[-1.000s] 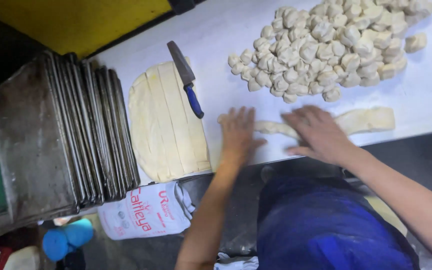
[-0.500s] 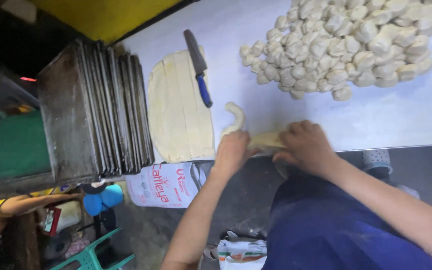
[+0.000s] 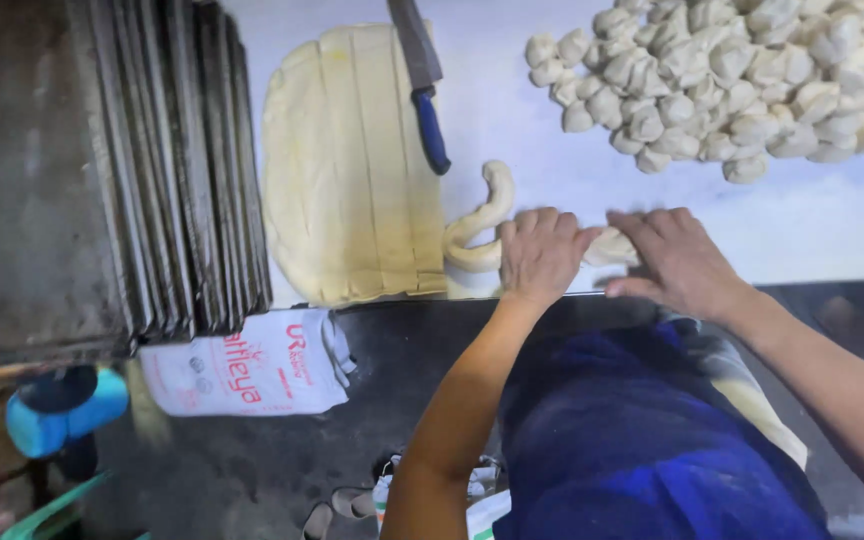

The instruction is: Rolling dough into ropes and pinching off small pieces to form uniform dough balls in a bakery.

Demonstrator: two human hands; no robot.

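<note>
Head view, looking straight down at a white worktable (image 3: 552, 180). Left hand (image 3: 540, 255) pressed palm-down on a rope of dough (image 3: 477, 232), fingers spread and flat, not closed around it. Right hand (image 3: 677, 262) likewise laid flat and open on the other end of the same rope, only a short stub of which shows between the two hands near the table's front edge. Loose left end of the rope curled up and away from the hands in a hook, touching nothing else but lying just beside a flat sheet of dough (image 3: 352, 165) scored into long strips. Knife (image 3: 420, 80) with a blue handle resting on the sheet's right edge, blade pointing away from the person. Heap of small cut dough pieces (image 3: 732, 80) well apart, toward the far right of the table. Stack of dark metal trays (image 3: 162, 170) on edge to the left of the sheet. White printed sack (image 3: 252, 365) hanging below the trays.

Against a second ago: then a straight strip stretched rightward under flat hands; half a second ago, lifted and bunched at the table edge; now thicker, rounder, bent, both hands close together. Judged from that, strip rolled into a rope, rolling seemingly under way.
</note>
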